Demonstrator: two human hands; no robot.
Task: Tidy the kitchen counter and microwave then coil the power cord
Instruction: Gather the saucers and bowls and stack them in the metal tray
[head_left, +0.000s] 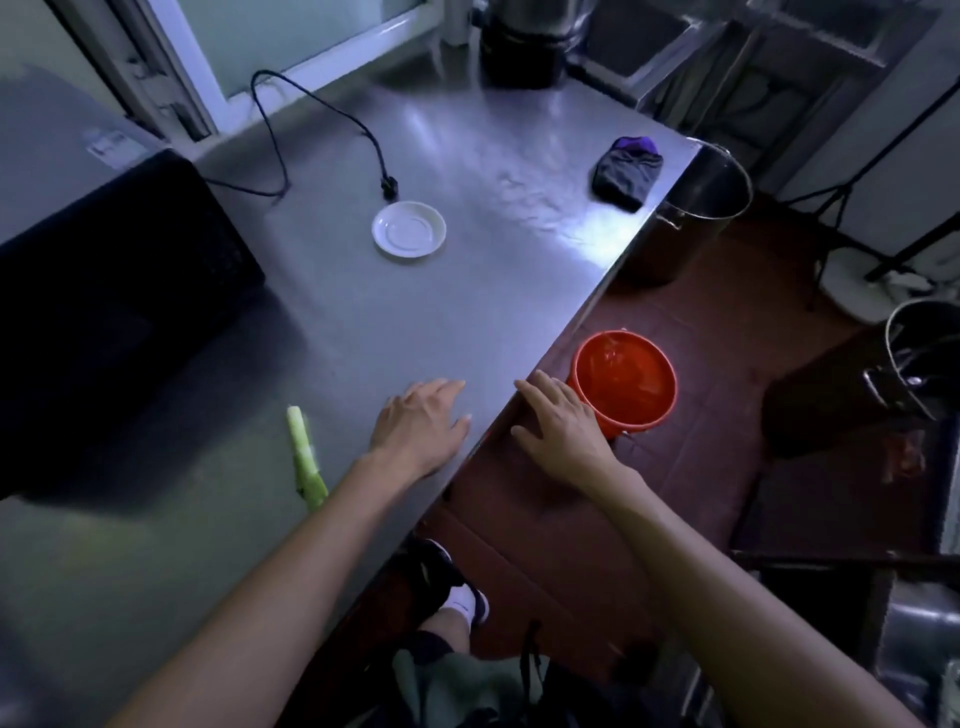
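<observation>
Power cord (322, 111) lies uncoiled on the desk (467, 291), well ahead of both hands, plug end just beyond the white saucer (409, 229); its run trails back-left toward the microwave (104, 312). Left hand (421, 421) is nearer it, flat on the desk, fingers relaxed, holding nothing. Right hand (558, 421) rests at the desk edge, fingers straight, empty. Green vegetable stalk (306, 457) lies just left of the left hand, long axis pointing away. Dark cloth (626, 171) far ahead-right. Red bucket (623, 382) on the floor beyond the right hand. Microwave sticker unreadable.
</observation>
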